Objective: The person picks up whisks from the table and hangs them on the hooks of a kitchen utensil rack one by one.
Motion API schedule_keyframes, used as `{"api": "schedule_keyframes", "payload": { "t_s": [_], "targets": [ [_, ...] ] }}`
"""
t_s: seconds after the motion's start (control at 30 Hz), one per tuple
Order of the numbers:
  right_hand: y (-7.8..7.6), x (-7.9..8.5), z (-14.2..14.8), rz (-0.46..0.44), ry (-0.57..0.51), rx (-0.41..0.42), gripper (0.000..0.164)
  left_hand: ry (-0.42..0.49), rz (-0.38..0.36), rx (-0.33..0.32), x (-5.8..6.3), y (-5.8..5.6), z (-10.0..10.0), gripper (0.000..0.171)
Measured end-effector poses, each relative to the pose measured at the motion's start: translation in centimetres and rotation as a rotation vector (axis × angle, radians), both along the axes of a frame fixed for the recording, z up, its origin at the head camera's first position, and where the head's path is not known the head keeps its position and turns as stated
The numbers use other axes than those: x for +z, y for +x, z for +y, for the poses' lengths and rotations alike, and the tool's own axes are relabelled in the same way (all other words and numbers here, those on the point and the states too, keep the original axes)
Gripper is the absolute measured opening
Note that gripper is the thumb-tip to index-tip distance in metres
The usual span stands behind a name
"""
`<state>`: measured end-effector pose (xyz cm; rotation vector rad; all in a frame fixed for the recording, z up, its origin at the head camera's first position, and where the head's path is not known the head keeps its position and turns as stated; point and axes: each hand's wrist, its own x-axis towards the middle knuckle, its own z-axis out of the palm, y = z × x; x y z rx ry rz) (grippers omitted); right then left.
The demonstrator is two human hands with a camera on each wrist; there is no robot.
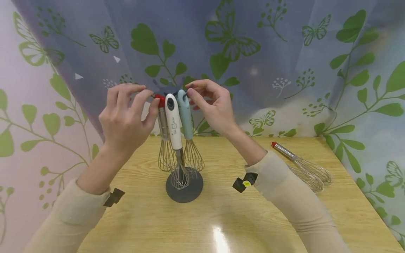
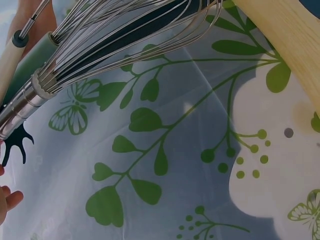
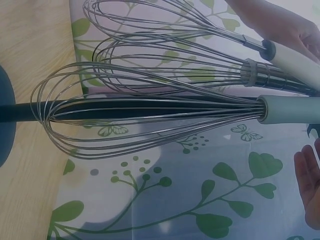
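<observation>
Three whisks hang upright from a dark whisk stand (image 1: 190, 191) with a round base: a steel one with a red end (image 1: 160, 101), a white-handled one (image 1: 174, 126) in front and a light blue-handled one (image 1: 187, 121) on the right. My left hand (image 1: 121, 117) pinches a dark hook tip of the stand beside the red end, thumb right at it. On the other side, my right hand (image 1: 215, 105) pinches a hook tip by the light blue handle's top. The wrist views show the wire loops (image 3: 150, 112) from below; the pinching fingertips are mostly hidden there.
At the right of the wooden table (image 1: 234, 214) lie more whisks (image 1: 305, 167), one with a steel handle and red end. A curtain with green leaves and butterflies (image 1: 234, 31) hangs close behind the stand and along both sides.
</observation>
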<state>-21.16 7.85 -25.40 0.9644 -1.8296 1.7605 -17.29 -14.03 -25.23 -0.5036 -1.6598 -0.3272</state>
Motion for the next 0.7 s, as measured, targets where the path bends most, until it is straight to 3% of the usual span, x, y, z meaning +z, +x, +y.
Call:
{"api": "schedule_keyframes", "payload": {
  "t_s": [0.7],
  "targets": [
    [0.34, -0.04, 0.32, 0.027, -0.031, -0.024, 0.017, -0.027, -0.023, 0.013, 0.16, 0.08, 0.16, 0.019]
  ]
}}
